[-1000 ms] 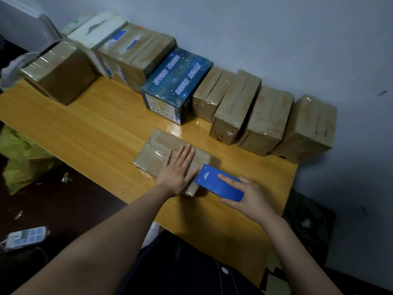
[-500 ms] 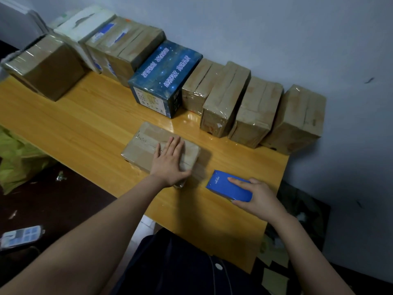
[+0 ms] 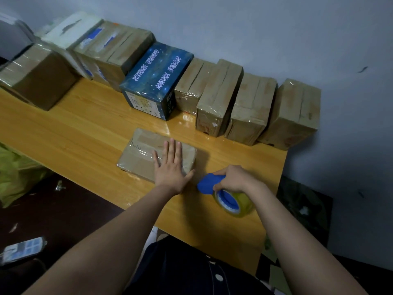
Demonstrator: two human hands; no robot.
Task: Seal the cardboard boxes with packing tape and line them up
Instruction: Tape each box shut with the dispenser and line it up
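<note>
A flat cardboard box (image 3: 140, 154) wrapped in clear tape lies in the middle of the wooden table (image 3: 85, 128). My left hand (image 3: 171, 169) presses flat on the box's right end, fingers straight. To its right, my right hand (image 3: 236, 179) grips a blue tape dispenser (image 3: 209, 184) with a yellowish tape roll (image 3: 235, 202) on it, tilted up just above the table. Along the wall stands a row of taped boxes (image 3: 219, 99), among them a dark blue printed box (image 3: 156, 79).
A larger brown box (image 3: 40, 75) stands apart at the table's left rear. The table's right edge (image 3: 284, 167) ends beside the last box of the row. On the dark floor to the left lie a yellow-green bag (image 3: 14, 173) and a small blue-white pack (image 3: 23, 249).
My right hand drew the blue dispenser away from the flat box toward the right and tipped it up, so the tape roll now shows. My left hand stayed on the box.
</note>
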